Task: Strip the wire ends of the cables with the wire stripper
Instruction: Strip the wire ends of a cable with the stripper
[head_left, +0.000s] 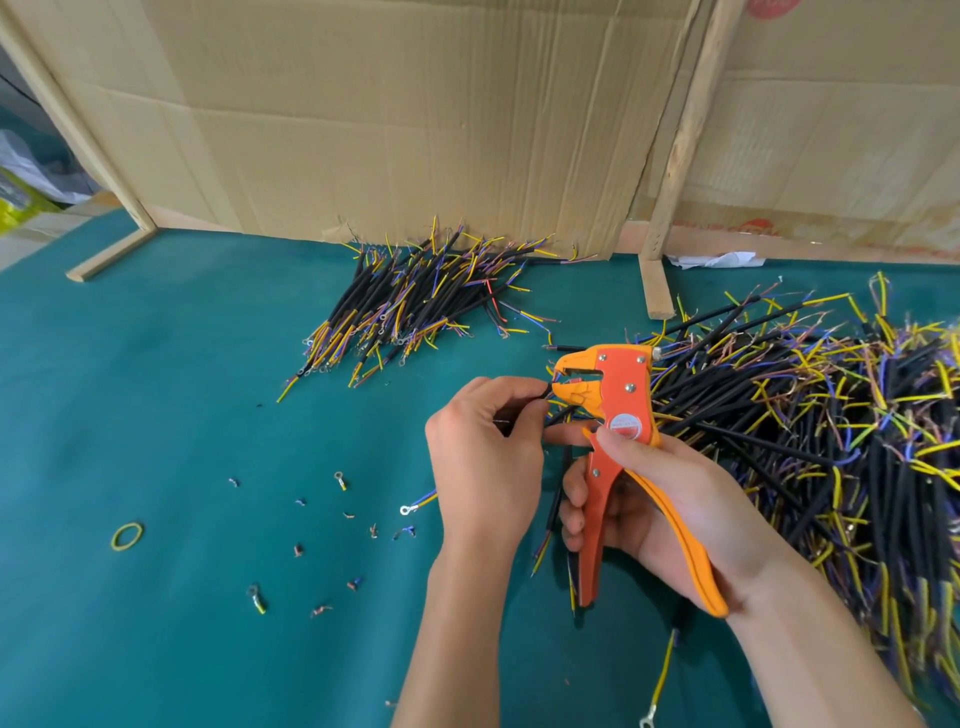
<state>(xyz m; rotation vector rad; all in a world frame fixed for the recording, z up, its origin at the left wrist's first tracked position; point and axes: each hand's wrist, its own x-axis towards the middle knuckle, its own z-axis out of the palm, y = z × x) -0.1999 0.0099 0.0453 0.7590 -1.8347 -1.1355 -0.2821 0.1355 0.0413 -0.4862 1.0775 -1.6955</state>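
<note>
Two hands at work over the green surface (156, 405). Left hand (483, 457) pinches a black cable (540, 399) between thumb and forefinger, feeding its end into the mouth of the orange wire stripper (613, 410); the rest of that cable hangs down behind the tool, its coloured cores showing low near the handles. Right hand (670, 504) is wrapped round the stripper's handles, which stand spread, so the squeeze looks not yet made. Jaws appear parted around the cable tip, though exactly which core sits in them is too small to tell. Risks, as I judge them: cable end seated too deep or skewed, so the blade bites copper strands or strips more than wanted; left fingertips sit just beside the jaws and could get nipped on the squeeze; a loose pinch would let the cable slide out with the pull, leaving insulation half torn. Large unsorted heap of cables (805, 415) lies touching the tool's far side, and a stray strand could snag in the mouth. Smaller pile (415, 301) rests near the cardboard wall (363, 130). Offcuts (353, 584) scatter the surface at left.
</note>
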